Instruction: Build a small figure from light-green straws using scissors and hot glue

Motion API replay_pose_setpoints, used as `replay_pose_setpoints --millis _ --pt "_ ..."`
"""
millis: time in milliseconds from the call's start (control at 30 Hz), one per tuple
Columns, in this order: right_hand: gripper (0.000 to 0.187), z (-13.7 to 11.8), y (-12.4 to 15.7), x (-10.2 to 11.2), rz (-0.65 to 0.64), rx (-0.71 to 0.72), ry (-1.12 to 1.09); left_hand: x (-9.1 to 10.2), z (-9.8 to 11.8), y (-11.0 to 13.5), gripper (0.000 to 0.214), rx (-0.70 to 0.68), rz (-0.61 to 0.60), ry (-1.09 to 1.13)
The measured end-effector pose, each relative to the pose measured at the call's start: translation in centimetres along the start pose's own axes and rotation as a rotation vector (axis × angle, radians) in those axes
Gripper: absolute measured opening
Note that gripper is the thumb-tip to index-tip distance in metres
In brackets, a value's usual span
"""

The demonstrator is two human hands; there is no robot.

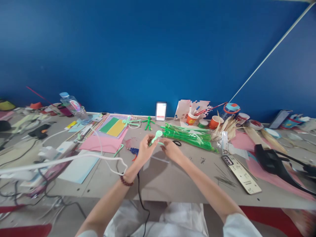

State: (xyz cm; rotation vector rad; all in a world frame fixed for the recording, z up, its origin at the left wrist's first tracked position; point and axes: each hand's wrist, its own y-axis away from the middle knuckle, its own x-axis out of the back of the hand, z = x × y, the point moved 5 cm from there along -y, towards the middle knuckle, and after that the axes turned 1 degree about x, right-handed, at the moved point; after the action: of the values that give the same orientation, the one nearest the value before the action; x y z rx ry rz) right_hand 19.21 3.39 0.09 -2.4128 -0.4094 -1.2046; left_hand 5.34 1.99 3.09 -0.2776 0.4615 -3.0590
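Note:
My left hand is closed around a pale green pipe-cleaner figure, whose coiled round head sticks up above the fingers. My right hand is closed close by, its fingertips pinching a pale green strand that runs across from the figure. Fingers hide most of the lower part. Under the left wrist lies a blue glue gun with an orange trigger. A finished-looking bright green pipe-cleaner figure is beyond both hands. Just past the right hand lies a bundle of green pipe cleaners in clear wrapping.
Scissors and pink paper lie to the left, with a water bottle behind. A white cable crosses the left side. A small screen leans on the wall. A phone and an orange cup are rightward.

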Motion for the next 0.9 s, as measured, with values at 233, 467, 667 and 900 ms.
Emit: replay_pose_setpoints --millis 233,467,667,900 --pt "0.016 2.0 -3.0 -2.4 -0.027 -0.085 0.17 0.6 0.4 0.4 0.028 -0.24 -0.022 -0.389" --pt "0.014 2.1 -3.5 -2.5 0.021 -0.117 0.107 0.6 0.8 0.6 0.03 -0.279 -0.006 -0.427" --pt "0.018 3.2 -3.5 -0.5 0.047 -0.114 -0.087 1.0 -0.4 0.1 0.025 -0.113 0.017 -0.218" --pt "0.019 3.4 -3.8 5.3 0.152 -0.152 -0.357 1.2 -2.2 -0.3 0.03 0.171 0.048 0.215"
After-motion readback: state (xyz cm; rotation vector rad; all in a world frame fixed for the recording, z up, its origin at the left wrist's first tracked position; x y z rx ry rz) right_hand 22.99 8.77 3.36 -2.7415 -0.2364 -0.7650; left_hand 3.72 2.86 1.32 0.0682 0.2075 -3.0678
